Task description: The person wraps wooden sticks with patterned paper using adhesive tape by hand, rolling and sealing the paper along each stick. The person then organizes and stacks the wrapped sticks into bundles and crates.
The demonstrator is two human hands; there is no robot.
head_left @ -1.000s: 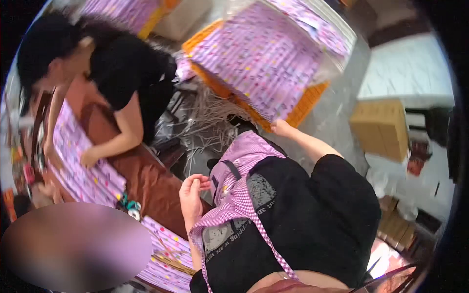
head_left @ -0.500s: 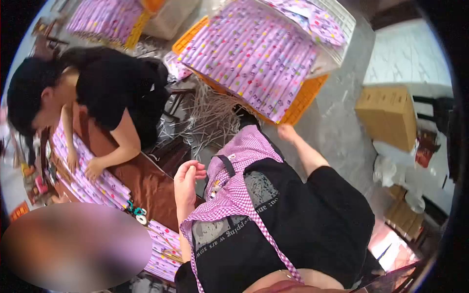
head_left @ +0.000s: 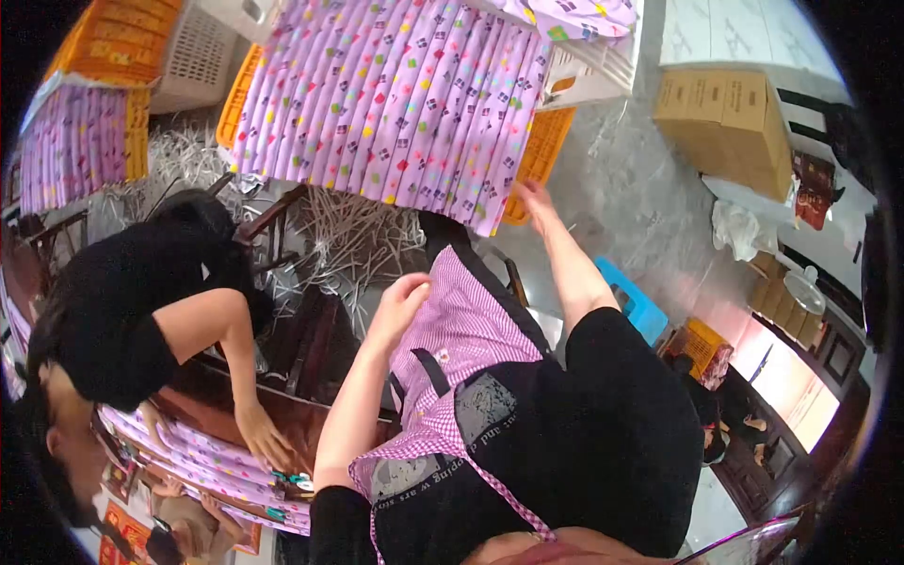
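Note:
My right hand [head_left: 534,202] is closed at the near right corner of an orange crate [head_left: 541,155], its fingers against the rim. Rows of rolled lilac fabric [head_left: 386,104] with a colourful small print fill the crate. My left hand [head_left: 403,299] hovers in front of my pink checked apron [head_left: 461,315], fingers curled together, with nothing visible in them. It is apart from the fabric rolls.
At the left a co-worker [head_left: 141,301] leans over a brown table [head_left: 207,410] with more lilac rolls. White strips [head_left: 330,231] litter the floor below the crate. A cardboard box [head_left: 720,122], a blue stool [head_left: 631,301] and a white basket [head_left: 603,71] stand around.
My view has turned, so the crate appears larger and further left. My left hand has risen and its fingers have curled. My right hand stays at the crate's corner. The co-worker's hand has moved along the table.

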